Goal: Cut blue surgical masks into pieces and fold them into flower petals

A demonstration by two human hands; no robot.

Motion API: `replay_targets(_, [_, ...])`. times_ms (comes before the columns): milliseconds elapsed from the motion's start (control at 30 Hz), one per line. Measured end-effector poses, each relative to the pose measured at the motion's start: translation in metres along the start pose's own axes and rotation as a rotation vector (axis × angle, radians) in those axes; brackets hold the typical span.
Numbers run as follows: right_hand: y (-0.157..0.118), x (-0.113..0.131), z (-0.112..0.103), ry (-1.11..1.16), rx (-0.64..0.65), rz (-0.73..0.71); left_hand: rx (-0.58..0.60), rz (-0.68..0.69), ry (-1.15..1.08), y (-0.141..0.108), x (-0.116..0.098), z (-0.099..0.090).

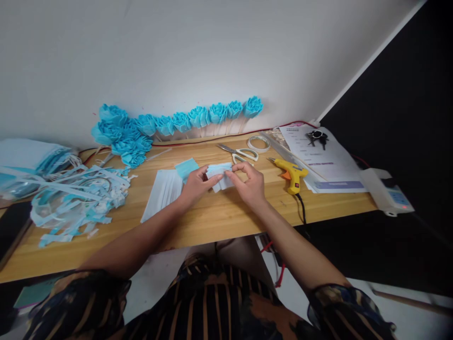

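Note:
Between both hands I hold a small pleated piece of light blue and white mask fabric just over the table. My left hand pinches its left side, thumb on top. Thumb and fingers of my right hand pinch the right side. Left of the hands lies a white pleated sheet of mask fabric, with a small blue fabric piece at its upper right corner. Scissors with white handles lie just beyond my right hand, their lower handle loop close to the fingers.
A yellow glue gun with a black cord lies to the right, near printed papers with keys. A tape roll sits behind. Blue fabric flowers line the wall. Fabric scraps and stacked masks occupy the left.

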State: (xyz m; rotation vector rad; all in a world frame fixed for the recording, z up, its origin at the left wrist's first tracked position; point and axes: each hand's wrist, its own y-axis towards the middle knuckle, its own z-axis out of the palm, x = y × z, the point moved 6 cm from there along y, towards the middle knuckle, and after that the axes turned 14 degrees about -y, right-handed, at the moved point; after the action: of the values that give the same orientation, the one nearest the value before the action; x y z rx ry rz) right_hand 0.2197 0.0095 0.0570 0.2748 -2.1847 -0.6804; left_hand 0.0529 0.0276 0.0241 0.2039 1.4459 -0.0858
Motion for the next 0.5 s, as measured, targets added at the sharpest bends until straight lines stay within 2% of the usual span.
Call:
replay_targets(133, [0.0, -0.001, 0.001, 0.002, 0.008, 0.025, -0.009, 0.05, 0.04, -0.001, -0.004, 0.0])
replay_targets(267, [0.0, -0.006, 0.004, 0.086, 0.041, 0.081, -0.01, 0.031, 0.05, -0.001, -0.002, 0.0])
replay_targets(333, [0.001, -0.012, 0.01, 0.191, 0.113, 0.129, -0.024, 0.026, -0.003, 0.0, -0.002, -0.002])
replay_targets(433, [0.002, -0.017, 0.023, 0.351, 0.292, 0.176, -0.061, 0.016, -0.105, 0.002, -0.002, -0.005])
replay_targets(500, [0.002, -0.02, 0.028, 0.396, 0.348, 0.209, -0.085, 0.007, -0.144, 0.003, -0.001, -0.007])
